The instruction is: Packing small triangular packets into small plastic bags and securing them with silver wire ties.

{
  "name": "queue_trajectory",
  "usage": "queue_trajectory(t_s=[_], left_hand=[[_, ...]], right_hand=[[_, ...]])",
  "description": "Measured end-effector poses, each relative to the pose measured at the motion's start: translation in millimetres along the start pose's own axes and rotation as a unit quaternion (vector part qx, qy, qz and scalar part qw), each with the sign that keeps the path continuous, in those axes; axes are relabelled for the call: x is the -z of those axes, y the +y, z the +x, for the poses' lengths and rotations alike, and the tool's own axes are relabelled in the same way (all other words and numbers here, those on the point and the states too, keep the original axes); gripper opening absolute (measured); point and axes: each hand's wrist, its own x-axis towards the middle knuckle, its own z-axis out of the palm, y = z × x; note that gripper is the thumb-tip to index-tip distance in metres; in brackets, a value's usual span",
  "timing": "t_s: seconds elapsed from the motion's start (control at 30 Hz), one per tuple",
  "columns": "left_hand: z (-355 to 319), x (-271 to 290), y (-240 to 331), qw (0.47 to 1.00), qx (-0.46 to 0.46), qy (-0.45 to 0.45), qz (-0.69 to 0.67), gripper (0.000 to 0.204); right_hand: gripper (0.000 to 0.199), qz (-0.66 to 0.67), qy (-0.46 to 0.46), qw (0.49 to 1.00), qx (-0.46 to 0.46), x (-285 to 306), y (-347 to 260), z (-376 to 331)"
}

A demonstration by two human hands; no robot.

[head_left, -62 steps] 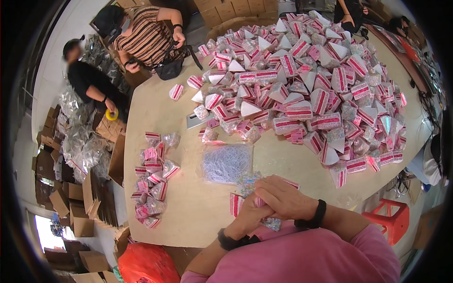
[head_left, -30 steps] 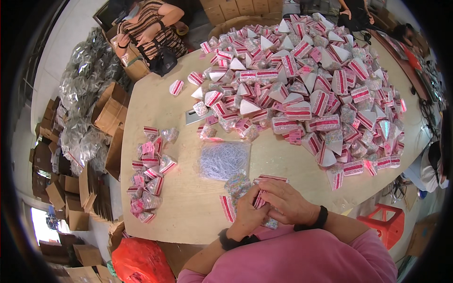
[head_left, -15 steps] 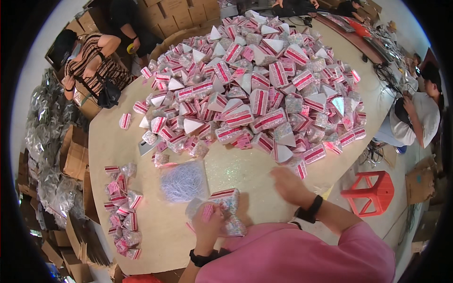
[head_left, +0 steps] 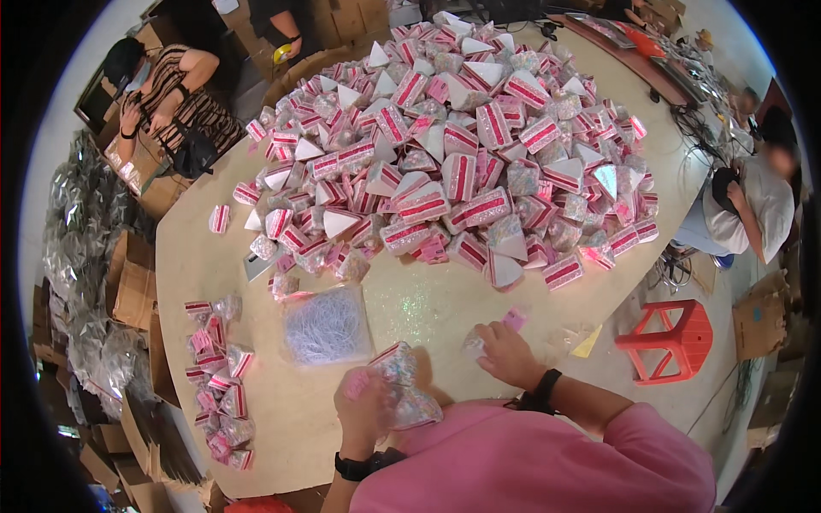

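The clear glittery packet with a pink-and-white striped band (head_left: pixel 395 363) is held above the near table edge, gripped by the left hand (head_left: pixel 363 410). The right hand (head_left: pixel 506 352) rests on the beige tabletop (head_left: pixel 428 303), fingers closed on a small clear bag (head_left: pixel 473 344). A clear bag of thin white ties (head_left: pixel 327 325) lies just left; the large pile of pink-striped packets (head_left: pixel 453 154) lies beyond.
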Motion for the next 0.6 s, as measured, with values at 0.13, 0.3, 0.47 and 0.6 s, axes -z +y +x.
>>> queue_trajectory(t_s=[0.13, 0.3, 0.47, 0.6], left_hand=[[0.8, 11.8, -8.8, 1.000, -0.018, 0.002, -0.020, 0.010], [1.7, 15.7, -11.4, 0.999, -0.037, 0.010, 0.018, 0.007], [3.4, 16.1, -15.8, 0.999, -0.029, -0.007, -0.044, 0.005], [11.2, 21.4, -25.8, 0.998, -0.044, -0.026, -0.034, 0.004]], right_hand=[[0.046, 0.037, 0.081, 0.996, 0.026, -4.1, 5.4, -1.3], [0.036, -0.079, 0.036, 0.984, -0.153, 4.6, 54.6, -6.0], [0.037, -0.116, 0.036, 0.975, -0.187, -20.5, 45.8, -8.2], [0.033, -0.089, 0.056, 0.980, -0.169, -24.9, 39.9, -2.6]])
